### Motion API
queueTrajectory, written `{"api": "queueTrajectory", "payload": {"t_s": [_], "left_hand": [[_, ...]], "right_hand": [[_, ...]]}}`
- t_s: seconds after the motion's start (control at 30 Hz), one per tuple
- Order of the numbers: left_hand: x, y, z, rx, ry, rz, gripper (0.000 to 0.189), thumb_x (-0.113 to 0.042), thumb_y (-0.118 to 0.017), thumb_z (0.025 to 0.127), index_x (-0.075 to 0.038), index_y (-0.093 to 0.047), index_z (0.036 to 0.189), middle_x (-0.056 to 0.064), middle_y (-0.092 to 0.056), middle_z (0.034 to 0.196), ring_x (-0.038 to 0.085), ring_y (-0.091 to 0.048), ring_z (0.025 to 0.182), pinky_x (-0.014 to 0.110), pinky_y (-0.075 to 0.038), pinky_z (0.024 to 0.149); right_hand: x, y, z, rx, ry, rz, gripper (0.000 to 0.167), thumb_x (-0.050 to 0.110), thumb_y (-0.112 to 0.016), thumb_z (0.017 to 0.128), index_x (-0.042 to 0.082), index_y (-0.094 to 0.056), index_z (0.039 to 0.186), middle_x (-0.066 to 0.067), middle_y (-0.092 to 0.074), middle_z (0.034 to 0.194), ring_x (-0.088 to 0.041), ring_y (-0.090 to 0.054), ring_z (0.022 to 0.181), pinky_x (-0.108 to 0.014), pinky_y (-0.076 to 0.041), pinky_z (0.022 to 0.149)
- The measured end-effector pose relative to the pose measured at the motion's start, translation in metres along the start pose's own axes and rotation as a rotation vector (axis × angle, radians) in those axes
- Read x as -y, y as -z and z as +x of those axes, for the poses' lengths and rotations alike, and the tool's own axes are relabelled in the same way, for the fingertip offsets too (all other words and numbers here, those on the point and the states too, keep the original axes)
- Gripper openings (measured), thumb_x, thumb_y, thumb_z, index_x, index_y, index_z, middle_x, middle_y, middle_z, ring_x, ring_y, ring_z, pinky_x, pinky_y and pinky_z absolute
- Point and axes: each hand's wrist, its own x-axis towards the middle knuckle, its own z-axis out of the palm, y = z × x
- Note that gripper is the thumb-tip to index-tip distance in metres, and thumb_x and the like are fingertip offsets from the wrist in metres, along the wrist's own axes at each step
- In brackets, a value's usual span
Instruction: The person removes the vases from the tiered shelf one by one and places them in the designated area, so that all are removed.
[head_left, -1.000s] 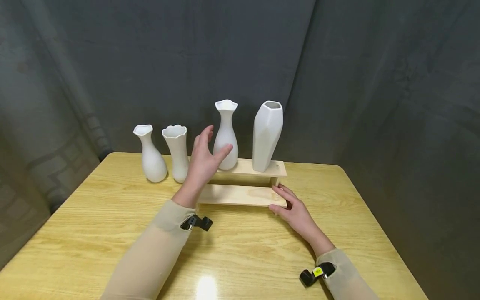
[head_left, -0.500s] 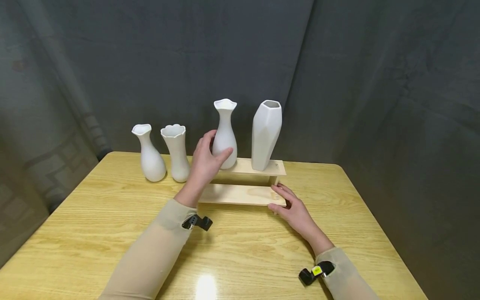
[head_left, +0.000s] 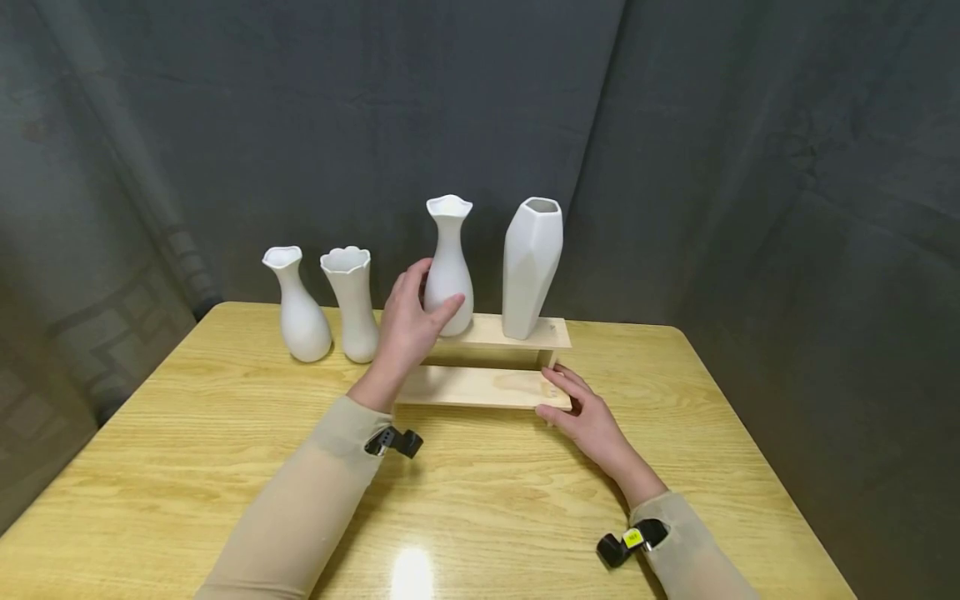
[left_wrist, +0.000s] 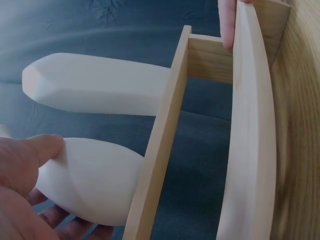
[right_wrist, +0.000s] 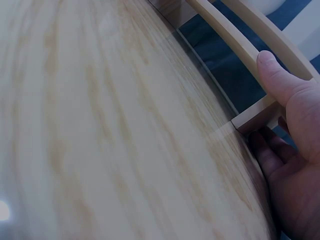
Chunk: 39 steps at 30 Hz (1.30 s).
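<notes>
A white vase with a flared wavy rim (head_left: 451,262) stands upright on the upper board of a two-step wooden rack (head_left: 468,387). My left hand (head_left: 405,329) grips its round lower body, thumb at the front and fingers curling round the far side. In the left wrist view the same vase (left_wrist: 95,180) meets the upper board with its base. My right hand (head_left: 596,429) holds the right end of the lower board. The right wrist view has that thumb on the board's edge, with the fingers tucked round the rack's end piece (right_wrist: 257,115).
A tall faceted white vase (head_left: 531,271) stands at the upper board's right end. Left of the rack, a bulb-shaped vase (head_left: 303,325) and a scalloped-rim vase (head_left: 352,308) stand on the wooden table (head_left: 480,492). A grey curtain (head_left: 360,125) hangs behind.
My left hand has closed in from beside the wavy-rimmed vase and now grips its body. My right hand keeps its hold on the rack, and the vases stand where they were.
</notes>
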Motion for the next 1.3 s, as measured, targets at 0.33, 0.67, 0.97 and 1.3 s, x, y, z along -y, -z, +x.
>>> {"api": "queueTrajectory", "payload": {"t_s": [0.33, 0.67, 0.97, 1.3], "left_hand": [[-0.001, -0.001, 0.001, -0.033, -0.015, 0.030, 0.071, -0.029, -0.087, 0.098, -0.007, -0.054, 0.158, 0.020, -0.062, 0.141, 0.040, -0.063, 0.126, 0.059, -0.055, 0.106], [0.000, 0.004, -0.011, -0.050, -0.032, -0.020, 0.068, -0.025, -0.089, 0.097, -0.007, -0.058, 0.154, 0.020, -0.063, 0.135, 0.037, -0.064, 0.121, 0.058, -0.057, 0.103], [-0.012, 0.036, -0.022, -0.062, -0.111, -0.030, 0.067, -0.017, -0.090, 0.095, -0.003, -0.059, 0.152, 0.022, -0.064, 0.134, 0.037, -0.067, 0.120, 0.057, -0.058, 0.101], [0.006, 0.084, -0.041, -0.042, -0.037, -0.051, 0.067, -0.016, -0.087, 0.098, -0.008, -0.056, 0.157, 0.014, -0.061, 0.149, 0.039, -0.064, 0.132, 0.058, -0.056, 0.109]], "right_hand": [[0.001, 0.000, 0.002, -0.005, -0.005, -0.004, 0.070, 0.027, -0.081, 0.104, 0.014, -0.052, 0.166, -0.011, -0.026, 0.180, -0.032, -0.020, 0.167, -0.050, -0.026, 0.130], [-0.003, -0.004, -0.002, 0.003, -0.025, -0.023, 0.072, 0.030, -0.083, 0.103, 0.016, -0.052, 0.166, -0.009, -0.026, 0.180, -0.032, -0.020, 0.167, -0.053, -0.026, 0.131], [-0.003, -0.003, -0.001, 0.002, -0.024, -0.031, 0.074, 0.033, -0.082, 0.103, 0.018, -0.050, 0.167, -0.010, -0.024, 0.181, -0.033, -0.020, 0.167, -0.053, -0.027, 0.130], [-0.003, -0.001, 0.005, 0.005, -0.018, -0.050, 0.074, 0.037, -0.082, 0.103, 0.019, -0.051, 0.167, -0.009, -0.025, 0.181, -0.033, -0.020, 0.167, -0.055, -0.026, 0.131]]}}
